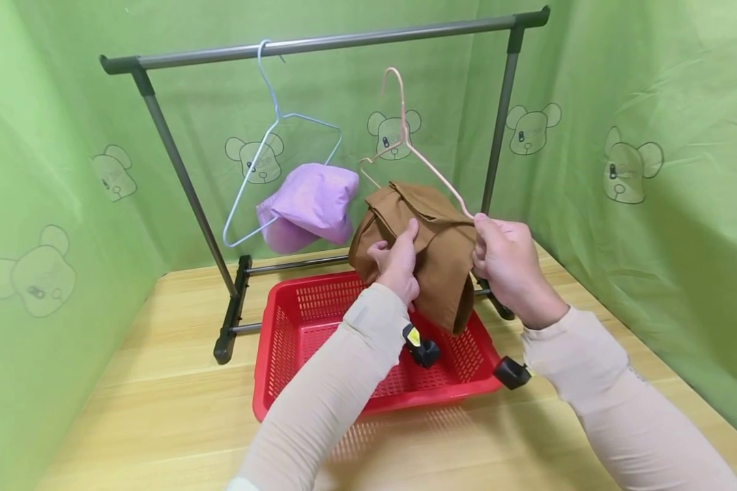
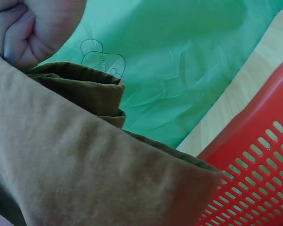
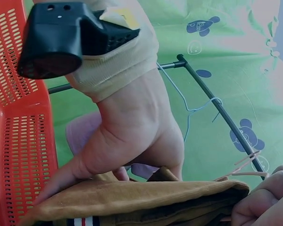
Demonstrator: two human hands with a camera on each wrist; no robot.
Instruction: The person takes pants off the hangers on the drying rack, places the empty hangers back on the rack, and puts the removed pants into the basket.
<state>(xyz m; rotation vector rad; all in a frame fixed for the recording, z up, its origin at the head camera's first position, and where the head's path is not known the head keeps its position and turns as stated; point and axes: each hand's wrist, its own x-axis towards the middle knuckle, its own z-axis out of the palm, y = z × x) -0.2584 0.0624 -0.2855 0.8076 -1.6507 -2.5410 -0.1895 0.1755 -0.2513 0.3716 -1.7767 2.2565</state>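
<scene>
A brown cloth garment, folded in layers, hangs on a pink clothes hanger in the head view. My left hand grips the garment from the near side, thumb on top of the cloth. With its fingertips my right hand pinches the hanger's right corner beside the garment's edge. The hanger's hook points up, apart from the rail. In the left wrist view the brown garment fills the front, with the right hand above it. A small striped label shows on the cloth in the right wrist view.
A garment rack's metal rail crosses the back. From it hangs a blue hanger with a purple cloth item over its lower bar. Below the hands, a red perforated basket stands on the wooden table. Green curtains surround it.
</scene>
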